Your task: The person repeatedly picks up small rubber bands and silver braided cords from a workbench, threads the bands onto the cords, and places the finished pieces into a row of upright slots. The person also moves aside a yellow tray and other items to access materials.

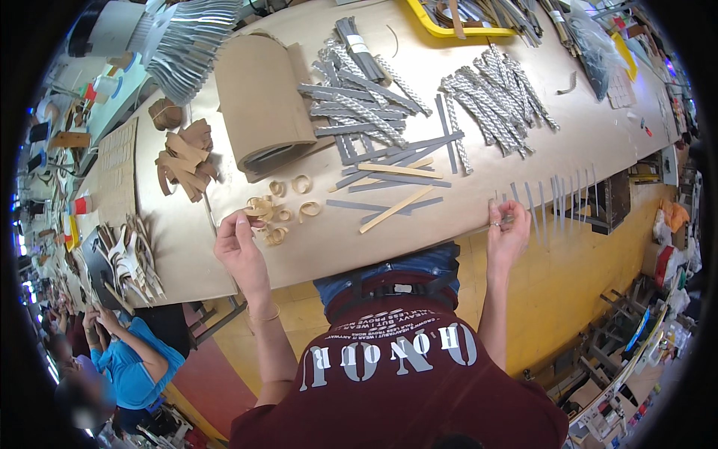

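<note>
My left hand (243, 238) is at the table's near edge, thumb and fingers closed at a pile of curled tan strips (259, 206). Its fingertips overlap the curls, and I cannot make out exactly what is between them. More loose tan curls (301, 184) lie just right of it. My right hand (508, 224) is closed in a pinch at the same edge, with something small and grey partly hidden in its fingers. Beside it, a row of thin grey strips (555, 198) sticks out over the edge. Between the hands lie flat grey strips (410, 180) and yellowish strips (396, 209).
Behind lie a brown cardboard roll (262, 97), braided grey-white strips (493, 101) and a yellow tray (479, 31). Brown strips (187, 161) are at left. Another person in a blue shirt (142, 363) works at lower left. A dark drawer (609, 202) juts out below the table at right.
</note>
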A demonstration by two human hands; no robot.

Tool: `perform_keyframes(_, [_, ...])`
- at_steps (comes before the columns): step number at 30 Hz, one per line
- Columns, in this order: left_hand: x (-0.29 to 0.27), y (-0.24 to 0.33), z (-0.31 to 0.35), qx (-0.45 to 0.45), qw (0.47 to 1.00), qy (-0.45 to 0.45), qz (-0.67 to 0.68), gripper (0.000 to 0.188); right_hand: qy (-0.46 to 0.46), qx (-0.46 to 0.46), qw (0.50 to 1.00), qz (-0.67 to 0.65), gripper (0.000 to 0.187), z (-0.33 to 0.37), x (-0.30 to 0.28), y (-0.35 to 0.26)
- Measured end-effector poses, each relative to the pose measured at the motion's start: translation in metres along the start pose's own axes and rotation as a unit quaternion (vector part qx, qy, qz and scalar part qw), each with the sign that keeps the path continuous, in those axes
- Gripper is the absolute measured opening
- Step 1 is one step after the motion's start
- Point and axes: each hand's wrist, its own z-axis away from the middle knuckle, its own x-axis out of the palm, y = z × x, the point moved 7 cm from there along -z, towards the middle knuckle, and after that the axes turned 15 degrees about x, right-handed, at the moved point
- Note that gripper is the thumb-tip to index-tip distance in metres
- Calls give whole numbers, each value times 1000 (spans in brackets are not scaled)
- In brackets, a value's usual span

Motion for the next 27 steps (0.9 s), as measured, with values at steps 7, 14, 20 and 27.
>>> perform_keyframes(7, [-15, -17, 4, 48, 967, -30, -247, 13, 103, -183, 963, 166, 19, 27, -10, -38])
perform_keyframes(14, [-26, -6, 5, 62, 944, 65, -316, 8, -178, -269, 944, 72, 19, 55, 51, -82])
perform_keyframes(20, [33, 48, 27, 273, 922, -60, -268, 29, -246, -291, 913, 147, 16, 55, 57, -92])
perform_keyframes(27, [158, 41, 98, 259, 836, -436, -211, 62, -214, -322, 913, 128, 15, 58, 44, -110])
